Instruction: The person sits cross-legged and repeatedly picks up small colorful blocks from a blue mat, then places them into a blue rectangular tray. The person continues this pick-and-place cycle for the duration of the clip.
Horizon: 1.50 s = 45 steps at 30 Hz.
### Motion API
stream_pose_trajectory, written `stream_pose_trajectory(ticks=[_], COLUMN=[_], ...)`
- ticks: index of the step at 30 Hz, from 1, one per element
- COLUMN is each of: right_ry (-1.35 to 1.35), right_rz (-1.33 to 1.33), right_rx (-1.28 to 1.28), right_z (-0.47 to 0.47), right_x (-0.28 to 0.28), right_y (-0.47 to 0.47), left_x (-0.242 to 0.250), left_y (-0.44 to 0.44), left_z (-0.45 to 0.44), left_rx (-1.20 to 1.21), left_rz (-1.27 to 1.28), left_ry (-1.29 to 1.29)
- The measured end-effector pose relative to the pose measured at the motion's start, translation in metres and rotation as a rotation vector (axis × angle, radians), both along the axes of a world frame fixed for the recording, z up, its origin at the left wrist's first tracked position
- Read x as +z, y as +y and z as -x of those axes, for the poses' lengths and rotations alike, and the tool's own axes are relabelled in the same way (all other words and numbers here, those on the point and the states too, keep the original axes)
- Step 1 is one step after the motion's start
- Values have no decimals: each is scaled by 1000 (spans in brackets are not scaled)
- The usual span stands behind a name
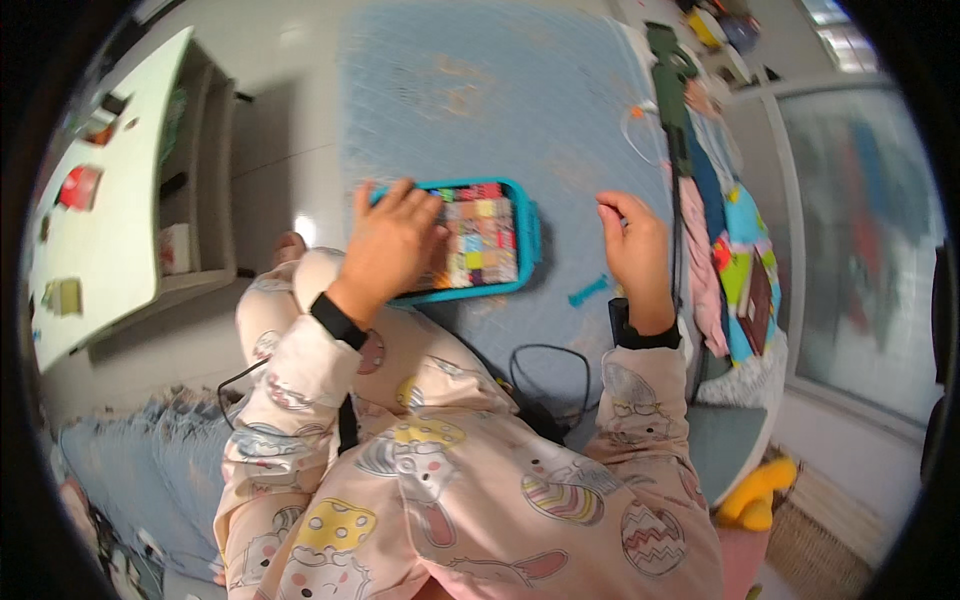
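A teal plastic box (pixel 531 232) with a side clip sits on the blue cloth cover before me. Small, roughly square pieces (pixel 480 240) in many colours fill it in rows; motion blur hides what they are. Across the box's left part lies my left hand (pixel 397 236), its fingers apart at the far rim, covering the pieces below. My right hand (pixel 634 244) is held to the right of the box, apart from it, with thumb and index finger nearly together. Whether something small is between them is unclear. Below that hand, a small teal plastic object (pixel 589 290) rests on the cloth.
A white-topped table (pixel 112 217) stands at left, bearing a red item (pixel 79 187). Along the right edge lie a dark green long object (pixel 671 90) and piled fabrics (pixel 697 255). A black cable (pixel 551 346) loops near my lap. Glass door panels (pixel 855 240) are farther right.
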State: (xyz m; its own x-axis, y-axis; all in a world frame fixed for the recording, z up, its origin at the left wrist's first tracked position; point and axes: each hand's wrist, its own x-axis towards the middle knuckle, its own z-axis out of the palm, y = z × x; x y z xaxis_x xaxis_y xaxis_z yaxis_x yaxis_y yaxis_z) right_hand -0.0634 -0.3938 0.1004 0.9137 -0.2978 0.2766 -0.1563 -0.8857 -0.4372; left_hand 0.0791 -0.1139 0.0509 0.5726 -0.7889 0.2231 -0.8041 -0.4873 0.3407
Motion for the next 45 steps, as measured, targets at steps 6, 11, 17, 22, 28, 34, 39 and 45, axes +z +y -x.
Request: stream_pose_trajectory(ticks=[6, 11, 17, 22, 28, 34, 39, 45], right_ry=[489, 392, 377, 295, -11, 104, 266, 300], right_rz=[-50, 91, 152, -66, -172, 274, -85, -6], right_rx=[-235, -209, -202, 25, -224, -637, -709, -700], right_z=[133, 137, 106, 55, 63, 131, 133, 86], right_x=[-45, -84, -88, -124, -130, -133, -150, -160], right_y=[-14, 19, 41, 64, 25, -100, -136, -146], left_x=[0, 3, 4, 5, 15, 11, 7, 3], left_y=[-9, -10, -12, -17, 17, 33, 43, 67], left_z=[5, 10, 13, 16, 17, 18, 21, 20], left_rx=[49, -27, -63, -48, 26, 134, 161, 227], left_rz=[-33, 26, -50, -53, -34, -13, 2, -15], left_ry=[-91, -126, -116, -93, -3, 62, 62, 81])
